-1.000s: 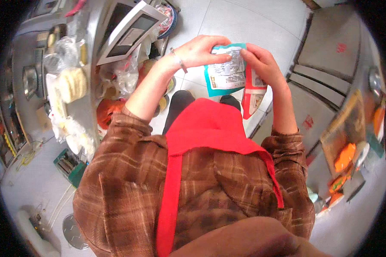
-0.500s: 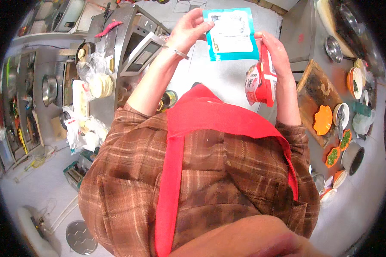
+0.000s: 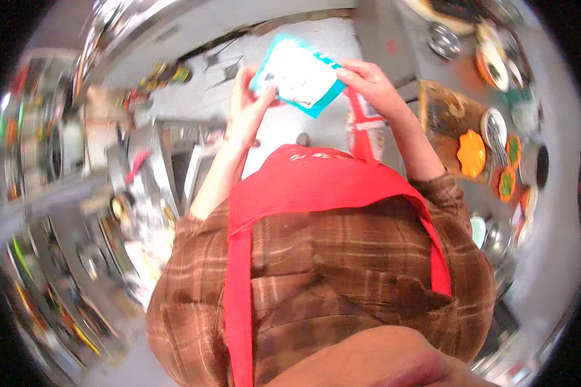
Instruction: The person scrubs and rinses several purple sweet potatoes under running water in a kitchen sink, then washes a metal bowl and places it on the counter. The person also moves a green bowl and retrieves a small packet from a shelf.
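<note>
Held out in front of me is a flat teal-edged packet [image 3: 297,72] with a white printed panel, tilted and a little blurred. My left hand [image 3: 245,106] grips its left edge, thumb on the face and fingers behind. At the opposite edge, my right hand [image 3: 370,89] pinches the packet's corner between thumb and fingers. A red and white plastic bag [image 3: 366,132] hangs below the right hand, seemingly held by its lower fingers, which are partly hidden. What the bag contains cannot be made out.
On the right-hand counter lie a wooden board [image 3: 436,109], an orange scalloped dish [image 3: 471,153], a white bowl with utensils [image 3: 495,132], small dishes of chopped greens [image 3: 507,182] and a metal bowl [image 3: 444,40]. Blurred metal shelving [image 3: 51,213] and a pink item [image 3: 136,164] are at left.
My view has swung round, so the surroundings have shifted and smeared. The packet has turned clockwise and sits further left and slightly lower; both hands still hold it.
</note>
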### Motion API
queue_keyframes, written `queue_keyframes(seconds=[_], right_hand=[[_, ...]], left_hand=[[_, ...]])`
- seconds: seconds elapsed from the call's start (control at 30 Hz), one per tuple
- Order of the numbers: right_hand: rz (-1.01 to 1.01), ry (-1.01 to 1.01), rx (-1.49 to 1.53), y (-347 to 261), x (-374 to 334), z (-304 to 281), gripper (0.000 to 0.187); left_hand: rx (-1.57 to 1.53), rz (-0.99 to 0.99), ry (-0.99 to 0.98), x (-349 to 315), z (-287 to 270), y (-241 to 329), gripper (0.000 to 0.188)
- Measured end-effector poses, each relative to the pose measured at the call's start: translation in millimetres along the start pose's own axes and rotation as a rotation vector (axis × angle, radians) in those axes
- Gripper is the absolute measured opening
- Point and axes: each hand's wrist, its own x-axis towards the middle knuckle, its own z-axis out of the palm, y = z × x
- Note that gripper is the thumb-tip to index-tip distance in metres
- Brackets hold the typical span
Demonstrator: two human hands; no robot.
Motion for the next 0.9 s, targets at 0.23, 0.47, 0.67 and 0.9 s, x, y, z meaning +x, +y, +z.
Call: queue_keyframes(seconds=[0.23, 0.47, 0.67, 0.9], right_hand=[[-0.032, -0.056, -0.495, -10, 38, -47, 0.023], [0.040, 0.015, -0.630, -14, 24, -112, 0.021], [0.108, 0.181, -0.355, 10, 0, -169, 0.026], [0.032, 0.405, -0.119, 44, -25, -221, 0.027]], left_hand=[[0.854, 0.708, -0.416, 110, 28, 27, 0.046], [0.757, 0.897, -0.913, 190, 114, 29, 0.018], [0.721, 0.587, -1.073, 219, 186, 32, 0.013], [0.712, 0.549, -1.069, 246, 266, 15, 0.011]])
